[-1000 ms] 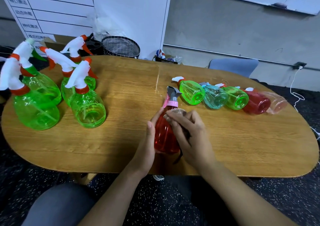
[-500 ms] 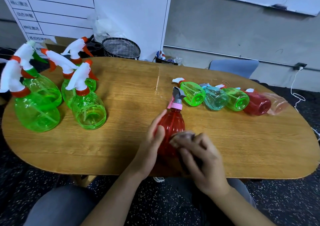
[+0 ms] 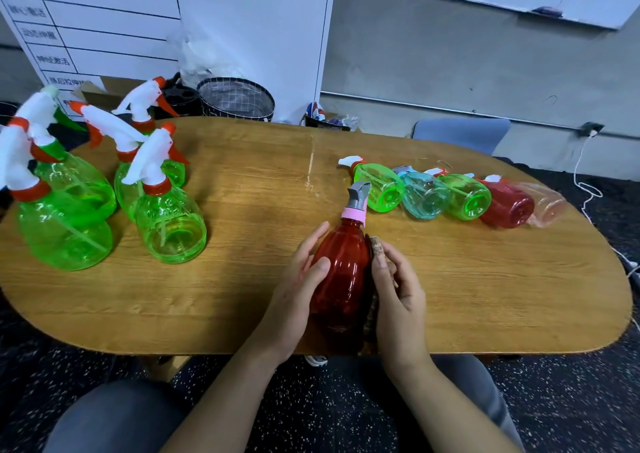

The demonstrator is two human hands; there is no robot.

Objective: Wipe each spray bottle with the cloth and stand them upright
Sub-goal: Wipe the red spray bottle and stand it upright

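Red and ribbed, the spray bottle (image 3: pixel 341 279) in hand sits over the near edge of the wooden table (image 3: pixel 242 279), between both hands, with its base toward the person. Its long axis runs away from the person and tips slightly right; the pink collar and grey trigger head (image 3: pixel 358 194) point toward the row of bottles lying beyond it.

The left hand (image 3: pixel 294 300) cups the bottle's left side, fingers long and slightly spread, thumb laid across the front. This looks like a steadying hold, so the bottle does not roll or turn under the rubbing.

The right hand (image 3: pixel 398 300) is curled against the bottle's right side, pinching a brownish cloth (image 3: pixel 376 250) to the plastic. Only a scrap of cloth shows above the fingers; the rest is hidden. I judge that the wiping is in progress on that flank.

Beyond the red bottle and to its right, five bottles (image 3: pixel 450 196) lie on their sides touching one another: green, pale blue, green, dark red, pale pink. Their bases face the camera, probably waiting their turn. Well to the red bottle's left, a cluster of larger green bottles (image 3: pixel 169 224) with white and orange triggers stands upright, apparently done.
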